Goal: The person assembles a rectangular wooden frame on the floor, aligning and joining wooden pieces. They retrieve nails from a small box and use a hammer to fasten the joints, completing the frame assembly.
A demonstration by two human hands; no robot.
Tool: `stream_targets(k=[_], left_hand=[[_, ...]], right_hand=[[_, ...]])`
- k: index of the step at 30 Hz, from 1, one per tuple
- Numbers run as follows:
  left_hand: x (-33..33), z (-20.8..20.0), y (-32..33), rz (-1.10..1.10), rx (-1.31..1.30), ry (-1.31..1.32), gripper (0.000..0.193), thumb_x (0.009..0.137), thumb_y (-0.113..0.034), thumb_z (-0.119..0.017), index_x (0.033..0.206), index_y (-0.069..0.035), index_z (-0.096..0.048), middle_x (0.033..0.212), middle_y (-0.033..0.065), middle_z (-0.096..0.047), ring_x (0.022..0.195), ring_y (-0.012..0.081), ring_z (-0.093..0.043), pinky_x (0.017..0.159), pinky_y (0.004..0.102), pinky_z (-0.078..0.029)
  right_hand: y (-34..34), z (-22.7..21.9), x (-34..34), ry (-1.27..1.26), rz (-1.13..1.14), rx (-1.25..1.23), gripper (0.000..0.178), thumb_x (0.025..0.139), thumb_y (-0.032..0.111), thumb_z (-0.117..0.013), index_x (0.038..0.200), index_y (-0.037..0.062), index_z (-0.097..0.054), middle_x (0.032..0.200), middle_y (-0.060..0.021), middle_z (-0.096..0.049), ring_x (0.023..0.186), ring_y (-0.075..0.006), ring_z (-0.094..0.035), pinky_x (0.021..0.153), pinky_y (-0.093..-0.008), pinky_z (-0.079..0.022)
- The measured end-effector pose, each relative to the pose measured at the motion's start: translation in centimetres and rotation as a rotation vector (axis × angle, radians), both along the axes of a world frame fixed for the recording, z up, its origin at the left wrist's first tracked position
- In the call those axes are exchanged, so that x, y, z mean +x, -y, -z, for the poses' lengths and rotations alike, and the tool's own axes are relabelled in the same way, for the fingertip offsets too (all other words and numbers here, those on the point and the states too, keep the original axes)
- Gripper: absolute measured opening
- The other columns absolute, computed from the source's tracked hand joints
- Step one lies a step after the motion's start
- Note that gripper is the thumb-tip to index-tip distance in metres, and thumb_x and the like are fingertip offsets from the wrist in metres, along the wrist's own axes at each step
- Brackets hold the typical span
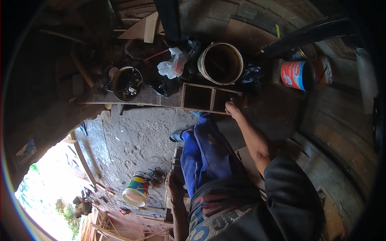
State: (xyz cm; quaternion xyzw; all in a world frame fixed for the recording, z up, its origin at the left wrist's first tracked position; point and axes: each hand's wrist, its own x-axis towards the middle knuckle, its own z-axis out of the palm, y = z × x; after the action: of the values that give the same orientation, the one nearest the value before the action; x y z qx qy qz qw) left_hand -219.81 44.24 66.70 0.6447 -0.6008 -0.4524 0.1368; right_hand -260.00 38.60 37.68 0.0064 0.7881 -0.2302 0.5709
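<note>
Wooden frame (212, 99): lies near the edge of the worktop (173, 101)
Compartments: two, apparently already formed; remaining work is not visible
Right hand (231, 107): at frame, grip unclear
Left hand (173, 186): low, cannot tell grip

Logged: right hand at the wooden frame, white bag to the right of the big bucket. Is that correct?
One slip: the head view shows the white bag left of the big bucket, not right. The right hand is at the wooden frame.
</note>
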Motion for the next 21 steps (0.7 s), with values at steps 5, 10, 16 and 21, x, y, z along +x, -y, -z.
stream_targets(k=[5,10,16,21], left_hand=[[-0.6,0.1,-0.2,-0.052,0.131,0.0,0.025,0.1,-0.006,-0.047,0.075,-0.006,-0.049,0.062,0.0051,-0.046,0.053,0.0209,-0.046,0.052,0.0368,-0.037],[0.9,1.2,-0.2,0.164,-0.06,0.084,0.015,0.091,-0.004,-0.048,0.076,-0.006,-0.046,0.065,0.0087,-0.045,0.059,0.0274,-0.049,0.056,0.0412,-0.036],[2.9,3.4,-2.7,-0.192,0.263,-0.058,0.007,0.084,-0.003,-0.049,0.077,-0.005,-0.045,0.066,0.0118,-0.046,0.062,0.0334,-0.049,0.059,0.0452,-0.037],[1.7,2.6,-1.8,0.044,0.07,0.072,0.008,0.084,-0.003,-0.049,0.077,-0.006,-0.046,0.066,0.0114,-0.048,0.06,0.032,-0.05,0.058,0.0439,-0.038]], right_hand=[[0.9,-1.1,0.8,-0.652,-0.917,-0.168,0.027,0.081,0.021,-0.055,0.083,-0.0003,-0.072,0.091,-0.025,-0.071,0.084,-0.0404,-0.071,0.075,-0.0482,-0.057],[-2.4,0.3,0.6,-0.517,-1.304,-0.311,0.029,0.083,0.019,-0.055,0.093,0.002,-0.076,0.097,-0.0228,-0.072,0.095,-0.041,-0.07,0.082,-0.0486,-0.056],[-4.3,-3.2,0.9,-0.65,-1.332,-0.346,0.029,0.086,0.01,-0.052,0.108,-0.0001,-0.069,0.096,-0.0241,-0.07,0.095,-0.0393,-0.069,0.08,-0.0483,-0.056],[-2.1,-1.1,0.0,-0.669,-0.856,-0.282,0.024,0.08,0.017,-0.058,0.086,-0.0004,-0.073,0.09,-0.0273,-0.071,0.09,-0.0427,-0.07,0.081,-0.049,-0.056]])
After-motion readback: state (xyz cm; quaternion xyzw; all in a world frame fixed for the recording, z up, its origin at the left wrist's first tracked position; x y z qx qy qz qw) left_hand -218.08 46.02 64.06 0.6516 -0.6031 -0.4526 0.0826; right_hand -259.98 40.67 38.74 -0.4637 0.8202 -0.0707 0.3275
